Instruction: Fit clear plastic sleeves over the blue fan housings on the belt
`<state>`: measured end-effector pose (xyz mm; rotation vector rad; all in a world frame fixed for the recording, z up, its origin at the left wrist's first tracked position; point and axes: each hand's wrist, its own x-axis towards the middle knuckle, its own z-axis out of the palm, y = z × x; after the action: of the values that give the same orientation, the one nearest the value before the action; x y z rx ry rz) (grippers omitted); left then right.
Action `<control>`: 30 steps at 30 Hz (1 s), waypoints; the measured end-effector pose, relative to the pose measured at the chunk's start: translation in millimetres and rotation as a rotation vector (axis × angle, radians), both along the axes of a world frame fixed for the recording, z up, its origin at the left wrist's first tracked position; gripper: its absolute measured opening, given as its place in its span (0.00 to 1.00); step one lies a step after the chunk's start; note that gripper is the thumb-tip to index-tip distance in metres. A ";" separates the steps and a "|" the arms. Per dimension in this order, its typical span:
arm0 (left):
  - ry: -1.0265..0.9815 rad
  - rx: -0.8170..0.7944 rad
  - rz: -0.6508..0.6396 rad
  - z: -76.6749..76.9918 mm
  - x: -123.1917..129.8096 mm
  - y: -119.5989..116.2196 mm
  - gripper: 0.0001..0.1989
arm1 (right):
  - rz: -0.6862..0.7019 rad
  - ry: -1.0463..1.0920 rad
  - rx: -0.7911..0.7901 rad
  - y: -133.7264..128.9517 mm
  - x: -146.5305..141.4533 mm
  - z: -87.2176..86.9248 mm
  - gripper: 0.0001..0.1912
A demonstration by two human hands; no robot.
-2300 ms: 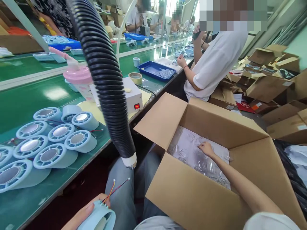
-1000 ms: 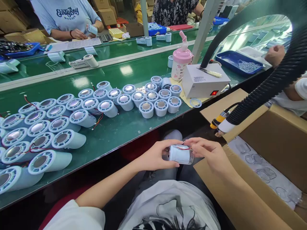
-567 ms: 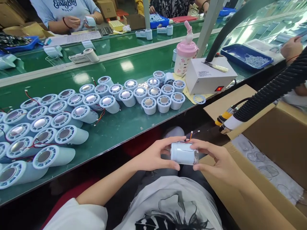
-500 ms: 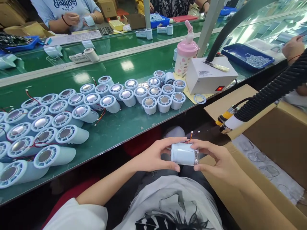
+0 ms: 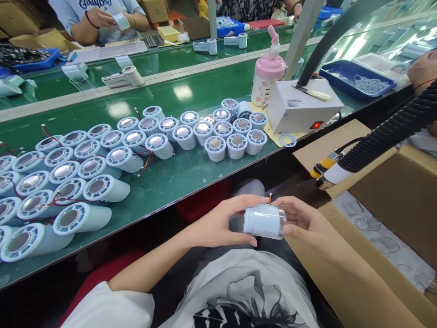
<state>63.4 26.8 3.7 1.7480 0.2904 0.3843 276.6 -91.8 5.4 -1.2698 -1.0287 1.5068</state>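
Over my lap I hold a light-blue cylindrical housing (image 5: 261, 221) on its side. My left hand (image 5: 223, 222) grips its left end between thumb and fingers. My right hand (image 5: 305, 219) closes on the clear plastic cover (image 5: 282, 223) at the right end; some of its fingertips are hidden behind it. A short wire lead with a white connector (image 5: 270, 196) sticks up from the housing's top side. On the green bench beyond stand and lean several similar blue housings (image 5: 118, 157) with round metal-coloured centres, some with red and black wires.
A white box-shaped device (image 5: 303, 109) with a lit red switch and a pink-lidded bottle (image 5: 268, 77) stand on the bench. At right, a black corrugated hose (image 5: 385, 132) hangs above an open carton (image 5: 385, 228) holding clear plastic parts. Co-workers' hands (image 5: 99, 18) are across the bench.
My right fingers have shifted right along the housing, showing more of the clear cover and less of the wire lead. The left hand keeps its grip. The view has shifted slightly.
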 end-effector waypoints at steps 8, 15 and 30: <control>-0.035 0.085 -0.007 0.5 -1.4 -0.2 0.38 | -0.051 0.091 -0.112 2.8 -5.3 -6.5 0.22; -0.068 0.112 -0.020 0.3 -1.3 0.5 0.40 | -0.043 0.142 -0.220 4.0 -10.3 -6.7 0.28; -0.031 -0.053 0.021 1.4 -1.4 -9.1 0.33 | 0.112 0.353 -0.458 5.1 -18.8 -10.9 0.37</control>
<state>62.0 17.7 5.0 1.6866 0.2938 0.4152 257.8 -86.7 -5.5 -1.1968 -0.5473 2.0448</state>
